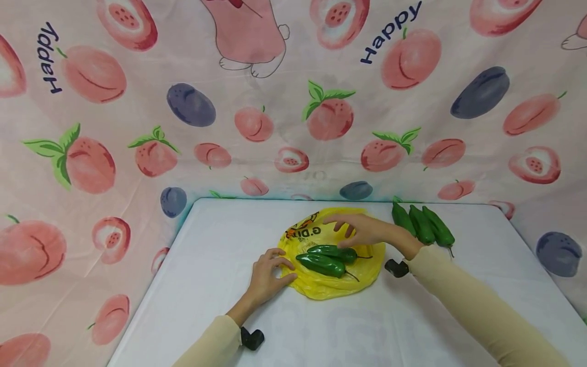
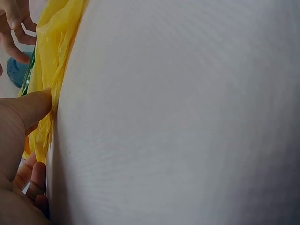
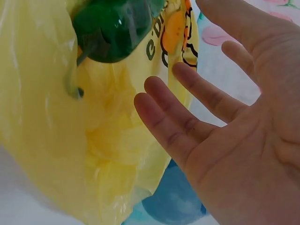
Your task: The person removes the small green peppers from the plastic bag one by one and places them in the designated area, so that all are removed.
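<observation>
Two green chili peppers (image 1: 321, 265) lie side by side on a yellow plastic bag (image 1: 316, 290), their stems toward the right. Printed letters and a cartoon mark the bag's far part. My left hand (image 1: 267, 278) touches the bag's left edge, thumb and fingers spread apart; in the left wrist view its thumb (image 2: 35, 110) rests against the yellow plastic. Over the bag's right far side hovers my right hand (image 1: 362, 229), fingers loosely bent and holding nothing. The right wrist view shows its palm (image 3: 239, 159) beside the bag and a green pepper (image 3: 112, 30).
Three more green peppers (image 1: 424, 224) lie in a row at the table's far right, partly behind my right forearm. A white cloth covers the table (image 1: 215, 224). Fruit-printed fabric (image 1: 257, 173) hangs at the back and sides. Each wrist carries a small black camera (image 1: 252, 338).
</observation>
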A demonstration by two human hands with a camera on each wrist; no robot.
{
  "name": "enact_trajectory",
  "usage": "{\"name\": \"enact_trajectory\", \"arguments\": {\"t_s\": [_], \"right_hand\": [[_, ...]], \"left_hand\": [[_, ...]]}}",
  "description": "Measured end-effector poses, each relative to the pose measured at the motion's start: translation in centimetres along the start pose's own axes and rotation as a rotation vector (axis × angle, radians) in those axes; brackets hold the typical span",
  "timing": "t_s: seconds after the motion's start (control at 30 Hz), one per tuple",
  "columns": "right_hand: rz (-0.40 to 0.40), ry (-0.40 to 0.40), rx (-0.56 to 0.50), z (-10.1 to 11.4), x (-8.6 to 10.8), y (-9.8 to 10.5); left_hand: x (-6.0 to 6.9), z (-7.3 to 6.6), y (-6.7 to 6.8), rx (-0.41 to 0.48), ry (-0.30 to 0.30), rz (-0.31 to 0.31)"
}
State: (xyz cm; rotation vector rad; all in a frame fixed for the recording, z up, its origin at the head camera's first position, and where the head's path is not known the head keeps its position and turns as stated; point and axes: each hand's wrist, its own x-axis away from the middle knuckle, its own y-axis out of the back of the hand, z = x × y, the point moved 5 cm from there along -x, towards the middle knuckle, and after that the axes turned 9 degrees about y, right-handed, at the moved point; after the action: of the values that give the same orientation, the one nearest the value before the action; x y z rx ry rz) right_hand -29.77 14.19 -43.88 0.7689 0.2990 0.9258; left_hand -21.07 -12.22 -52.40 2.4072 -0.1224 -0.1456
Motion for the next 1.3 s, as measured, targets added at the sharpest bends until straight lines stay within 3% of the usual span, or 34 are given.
{"name": "enact_trajectory", "arguments": {"t_s": [0.33,0.77,1.3], "right_hand": [[0.117,-0.016,-0.016,-0.2,-0.9,-1.4],[0.194,-0.083,-0.002,-0.3,-1.2,-2.5],[0.211,-0.09,0.006,-0.9,-1.4,-2.9]], "left_hand": [[0.0,0.0,0.0,-0.017,0.001,0.018],[0.0,0.1,-0.1,-0.039,-0.015,0.032],[0.1,0.0,0.0,-0.049,-0.021,0.048]]}}
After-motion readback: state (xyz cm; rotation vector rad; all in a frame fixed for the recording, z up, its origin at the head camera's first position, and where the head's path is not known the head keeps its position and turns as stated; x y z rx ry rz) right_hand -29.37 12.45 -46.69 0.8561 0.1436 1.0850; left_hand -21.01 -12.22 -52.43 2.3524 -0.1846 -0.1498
